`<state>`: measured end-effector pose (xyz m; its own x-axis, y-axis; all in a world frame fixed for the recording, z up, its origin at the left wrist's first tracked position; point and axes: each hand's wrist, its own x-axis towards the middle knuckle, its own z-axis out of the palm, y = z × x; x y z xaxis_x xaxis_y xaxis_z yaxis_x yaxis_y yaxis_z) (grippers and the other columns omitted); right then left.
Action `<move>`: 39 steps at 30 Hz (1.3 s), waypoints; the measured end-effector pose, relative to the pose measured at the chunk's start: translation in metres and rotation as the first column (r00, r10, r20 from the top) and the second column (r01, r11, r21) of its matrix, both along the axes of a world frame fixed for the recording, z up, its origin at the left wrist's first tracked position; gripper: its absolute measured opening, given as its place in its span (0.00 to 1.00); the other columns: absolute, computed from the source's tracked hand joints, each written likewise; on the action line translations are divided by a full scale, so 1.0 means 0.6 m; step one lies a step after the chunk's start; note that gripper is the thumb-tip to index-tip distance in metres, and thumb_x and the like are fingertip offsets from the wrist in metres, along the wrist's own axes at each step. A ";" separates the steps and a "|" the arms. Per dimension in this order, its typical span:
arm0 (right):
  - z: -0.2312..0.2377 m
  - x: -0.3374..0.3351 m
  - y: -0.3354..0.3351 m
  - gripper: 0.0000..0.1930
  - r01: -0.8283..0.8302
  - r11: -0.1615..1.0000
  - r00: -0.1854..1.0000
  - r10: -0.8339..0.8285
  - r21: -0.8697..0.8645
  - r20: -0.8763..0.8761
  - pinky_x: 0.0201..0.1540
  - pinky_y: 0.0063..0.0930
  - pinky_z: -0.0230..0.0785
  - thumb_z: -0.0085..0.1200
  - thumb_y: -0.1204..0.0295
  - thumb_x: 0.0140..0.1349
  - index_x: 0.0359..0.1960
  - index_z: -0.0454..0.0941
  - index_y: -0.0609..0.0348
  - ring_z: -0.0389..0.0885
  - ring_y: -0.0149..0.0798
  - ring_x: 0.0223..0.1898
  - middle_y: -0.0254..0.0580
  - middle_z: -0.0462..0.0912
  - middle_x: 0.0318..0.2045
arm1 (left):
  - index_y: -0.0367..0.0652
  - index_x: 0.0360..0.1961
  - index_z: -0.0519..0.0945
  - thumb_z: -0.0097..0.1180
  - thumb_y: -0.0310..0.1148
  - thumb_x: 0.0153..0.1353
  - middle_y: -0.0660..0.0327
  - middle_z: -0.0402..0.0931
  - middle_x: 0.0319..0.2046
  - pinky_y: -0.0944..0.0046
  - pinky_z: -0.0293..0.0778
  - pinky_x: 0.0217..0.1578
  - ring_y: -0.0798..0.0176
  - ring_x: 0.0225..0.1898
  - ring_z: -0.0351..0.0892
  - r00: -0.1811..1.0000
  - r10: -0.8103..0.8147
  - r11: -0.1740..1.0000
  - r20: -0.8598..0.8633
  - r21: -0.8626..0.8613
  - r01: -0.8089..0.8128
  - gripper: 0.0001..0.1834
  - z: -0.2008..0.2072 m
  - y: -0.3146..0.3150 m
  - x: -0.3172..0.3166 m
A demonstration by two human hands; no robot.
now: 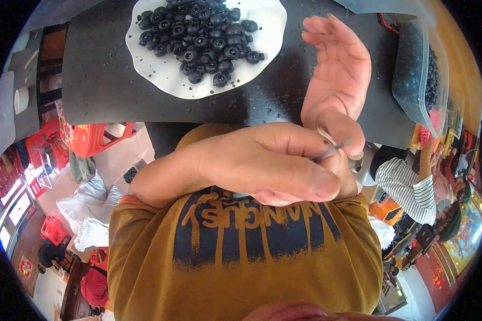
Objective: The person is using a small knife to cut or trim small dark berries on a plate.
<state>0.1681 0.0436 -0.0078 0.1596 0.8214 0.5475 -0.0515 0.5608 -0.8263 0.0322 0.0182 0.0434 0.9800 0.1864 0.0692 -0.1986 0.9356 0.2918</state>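
Note:
My left hand (pixel 268 163) reaches across my chest from the left, its thumb and forefinger closed on a thin, dark grey, pointed piece (pixel 325 153). The piece is blurred, so its kind is unclear, and one end lies close to the thumb of my right hand (pixel 337 85). That hand is raised with the palm facing left, fingers half bent and thumb apart, and nothing shows in the palm. Beyond the hands, a white wavy-edged plate (pixel 190 92) bears a heap of round black plastic cord locks (pixel 198 40). My left hand hides the right wrist.
The plate stands on a dark tabletop (pixel 99 69) dotted with tiny black bits. At its right edge is a clear plastic box (pixel 412 80) with small black parts. Red stools (pixel 91 139) and white sacks (pixel 85 208) are left; a person in a striped top (pixel 407 187) is right.

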 end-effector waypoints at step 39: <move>0.076 -0.024 0.085 0.19 0.075 0.996 0.237 0.037 -0.057 0.971 0.44 0.28 0.65 0.54 0.65 0.53 0.43 0.70 0.67 0.74 0.35 0.40 0.43 0.78 0.36 | 0.43 0.20 0.64 0.48 0.40 0.59 0.70 0.54 0.08 0.77 0.47 0.07 0.79 0.08 0.50 0.950 0.247 0.957 0.191 -0.200 -0.209 0.16 -0.039 0.009 -0.084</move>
<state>0.1535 0.0943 0.0379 -0.4308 0.8710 0.2363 0.8301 0.4851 -0.2748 -0.0183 0.0239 0.0201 0.8761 0.4310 0.2160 -0.4517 0.8905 0.0555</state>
